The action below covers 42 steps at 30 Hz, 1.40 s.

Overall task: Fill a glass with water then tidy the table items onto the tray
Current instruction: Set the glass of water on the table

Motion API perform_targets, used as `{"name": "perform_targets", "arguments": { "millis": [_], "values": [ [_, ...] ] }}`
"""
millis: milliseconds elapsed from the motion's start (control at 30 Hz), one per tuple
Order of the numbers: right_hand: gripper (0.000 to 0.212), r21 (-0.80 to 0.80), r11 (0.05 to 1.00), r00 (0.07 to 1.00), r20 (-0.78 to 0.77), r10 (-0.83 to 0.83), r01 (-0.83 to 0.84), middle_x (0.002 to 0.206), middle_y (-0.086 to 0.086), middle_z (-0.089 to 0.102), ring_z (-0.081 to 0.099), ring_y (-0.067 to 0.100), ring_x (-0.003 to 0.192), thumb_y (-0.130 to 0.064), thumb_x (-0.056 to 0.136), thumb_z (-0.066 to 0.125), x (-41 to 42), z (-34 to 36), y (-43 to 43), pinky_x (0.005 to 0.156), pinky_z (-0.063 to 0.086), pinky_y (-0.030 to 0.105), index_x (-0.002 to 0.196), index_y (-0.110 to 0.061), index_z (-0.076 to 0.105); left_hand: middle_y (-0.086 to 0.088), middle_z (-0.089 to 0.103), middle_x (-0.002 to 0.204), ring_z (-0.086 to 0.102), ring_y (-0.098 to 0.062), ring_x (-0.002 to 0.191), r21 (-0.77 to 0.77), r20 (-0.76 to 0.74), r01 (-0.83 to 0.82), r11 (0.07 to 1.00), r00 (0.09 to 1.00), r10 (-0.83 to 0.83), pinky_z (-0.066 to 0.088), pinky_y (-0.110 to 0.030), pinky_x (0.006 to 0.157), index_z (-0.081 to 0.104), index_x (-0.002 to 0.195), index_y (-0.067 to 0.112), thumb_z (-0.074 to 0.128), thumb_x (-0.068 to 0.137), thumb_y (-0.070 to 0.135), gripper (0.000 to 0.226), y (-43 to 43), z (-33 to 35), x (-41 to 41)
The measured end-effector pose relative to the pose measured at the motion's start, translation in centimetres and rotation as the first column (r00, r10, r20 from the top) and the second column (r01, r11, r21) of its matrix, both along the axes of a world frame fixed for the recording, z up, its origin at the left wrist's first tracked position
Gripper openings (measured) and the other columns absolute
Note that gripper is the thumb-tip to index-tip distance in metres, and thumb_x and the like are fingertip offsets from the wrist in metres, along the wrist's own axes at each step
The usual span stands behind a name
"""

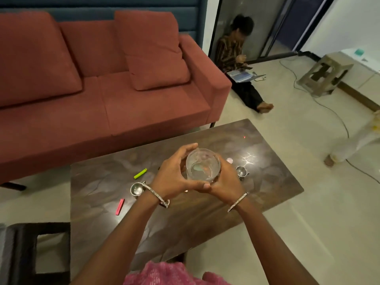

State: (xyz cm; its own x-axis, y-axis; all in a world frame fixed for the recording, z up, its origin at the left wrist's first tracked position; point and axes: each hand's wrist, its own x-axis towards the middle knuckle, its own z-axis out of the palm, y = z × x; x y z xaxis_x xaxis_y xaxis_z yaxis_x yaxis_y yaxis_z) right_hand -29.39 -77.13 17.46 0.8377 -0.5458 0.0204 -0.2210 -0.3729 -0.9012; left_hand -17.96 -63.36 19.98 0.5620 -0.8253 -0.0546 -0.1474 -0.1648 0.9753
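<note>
Both hands hold one clear glass [202, 167] up in the air over the table [267, 182]. The left hand [172, 173] curls round its left side. The right hand [226, 179] curls round its right side, and the thumbs meet under the near edge. The glass sits right between the two palms. It looks like there is some water in it, but I cannot tell how much.

I think the job now is to carry the glass and set it down. To do it well, hold it flat so nothing spills. Go slow. Lower it onto a bare spot, not on top of the small things.

Just left of the left wrist is a shiny metal cup [137, 189]. A second metal cup [241, 171] is just right of the right hand. A green clip [140, 174] lies farther left of the left hand, and a pink clip [120, 206] lies below it, nearer the body. I see no tray here.

The table top is dark, smooth and shiny, so a wet glass could slide on it. Past the hands is a big red sofa [102, 99]. Far beyond the right hand, a person [236, 58] sits on the floor, near a stool [324, 75] and a long cord [329, 112].
</note>
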Motion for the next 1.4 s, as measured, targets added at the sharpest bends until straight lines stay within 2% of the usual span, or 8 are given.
{"name": "perform_targets", "arguments": {
  "millis": [167, 333, 600, 767, 900, 1067, 1167, 1400],
  "values": [
    [0.081, 0.029, 1.000, 0.999, -0.048, 0.009, -0.008, 0.111, -0.019, 0.067, 0.064, -0.003, 0.105, -0.047, 0.044, 0.086, 2.2, -1.7, -3.9, 0.085, 0.052, 0.016, 0.118, -0.040, 0.053, 0.008, 0.058, 0.131, 0.058, -0.008, 0.120, 0.078, -0.036, -0.039, 0.996, 0.998, 0.042, 0.050, -0.039, 0.101, 0.044, 0.136, 0.025, 0.091, 0.046, 0.043, 0.104, -4.1, -2.5, 1.7],
    [0.080, 0.014, 0.999, 0.994, -0.093, 0.049, -0.048, 0.112, -0.015, 0.068, 0.065, 0.003, 0.106, -0.035, 0.048, 0.086, 4.0, -4.1, -8.3, 0.091, 0.055, 0.031, 0.123, -0.027, 0.058, 0.007, 0.061, 0.126, 0.059, -0.009, 0.117, 0.121, -0.016, -0.118, 0.986, 0.993, 0.121, 0.050, -0.038, 0.100, 0.047, 0.134, 0.022, 0.093, 0.053, 0.033, 0.093, -8.0, -5.0, 2.4],
    [0.076, -0.010, 0.983, 0.968, -0.175, 0.178, -0.182, 0.109, -0.019, 0.065, 0.065, 0.005, 0.102, -0.024, 0.057, 0.092, 6.6, -9.4, -16.7, 0.087, 0.056, 0.035, 0.124, -0.022, 0.057, 0.008, 0.061, 0.126, 0.058, -0.006, 0.117, 0.202, -0.053, -0.304, 0.931, 0.946, 0.321, 0.052, -0.031, 0.099, 0.049, 0.136, 0.022, 0.094, 0.055, 0.024, 0.093, -15.4, -9.8, 2.5],
    [0.073, -0.023, 0.960, 0.937, -0.224, 0.267, -0.279, 0.115, -0.003, 0.069, 0.066, 0.017, 0.107, -0.019, 0.058, 0.090, 9.3, -13.6, -21.4, 0.090, 0.054, 0.044, 0.124, -0.015, 0.061, 0.004, 0.062, 0.126, 0.059, -0.008, 0.116, 0.242, -0.058, -0.420, 0.874, 0.893, 0.446, 0.051, -0.025, 0.097, 0.051, 0.135, 0.018, 0.094, 0.054, 0.017, 0.092, -19.7, -13.5, 3.2],
    [0.073, -0.040, 0.949, 0.913, -0.287, 0.289, -0.313, 0.117, -0.004, 0.070, 0.066, 0.018, 0.109, -0.019, 0.059, 0.089, 11.7, -17.0, -23.8, 0.094, 0.053, 0.037, 0.126, -0.019, 0.061, 0.002, 0.063, 0.126, 0.059, -0.012, 0.117, 0.295, -0.061, -0.492, 0.819, 0.846, 0.530, 0.051, -0.034, 0.099, 0.052, 0.134, 0.017, 0.094, 0.051, 0.014, 0.092, -22.1, -16.8, 4.5],
    [0.065, -0.034, 0.942, 0.886, -0.350, 0.303, -0.335, 0.115, -0.009, 0.071, 0.068, 0.015, 0.103, -0.031, 0.066, 0.084, 14.9, -21.7, -25.5, 0.085, 0.051, 0.024, 0.126, -0.029, 0.059, 0.009, 0.062, 0.123, 0.059, -0.011, 0.114, 0.363, -0.112, -0.543, 0.758, 0.781, 0.614, 0.053, -0.043, 0.094, 0.052, 0.131, 0.026, 0.093, 0.050, 0.013, 0.092, -24.3, -21.9, 6.5],
    [0.062, -0.031, 0.926, 0.843, -0.427, 0.328, -0.376, 0.112, -0.011, 0.071, 0.069, 0.014, 0.100, -0.038, 0.067, 0.079, 16.9, -25.1, -26.2, 0.081, 0.053, 0.024, 0.125, -0.035, 0.055, 0.005, 0.063, 0.122, 0.061, -0.019, 0.112, 0.418, -0.118, -0.540, 0.731, 0.765, 0.633, 0.053, -0.047, 0.093, 0.051, 0.130, 0.031, 0.093, 0.048, 0.016, 0.093, -25.1, -25.1, 8.1],
    [0.057, 0.007, 0.916, 0.794, -0.495, 0.351, -0.401, 0.113, -0.014, 0.070, 0.067, 0.010, 0.101, -0.048, 0.070, 0.075, 19.7, -31.9, -27.3, 0.081, 0.047, 0.019, 0.123, -0.038, 0.055, 0.005, 0.067, 0.114, 0.063, -0.016, 0.106, 0.523, -0.067, -0.509, 0.684, 0.775, 0.628, 0.055, -0.036, 0.091, 0.049, 0.128, 0.030, 0.092, 0.050, 0.014, 0.091, -26.6, -31.2, 11.0]
  ]
}}
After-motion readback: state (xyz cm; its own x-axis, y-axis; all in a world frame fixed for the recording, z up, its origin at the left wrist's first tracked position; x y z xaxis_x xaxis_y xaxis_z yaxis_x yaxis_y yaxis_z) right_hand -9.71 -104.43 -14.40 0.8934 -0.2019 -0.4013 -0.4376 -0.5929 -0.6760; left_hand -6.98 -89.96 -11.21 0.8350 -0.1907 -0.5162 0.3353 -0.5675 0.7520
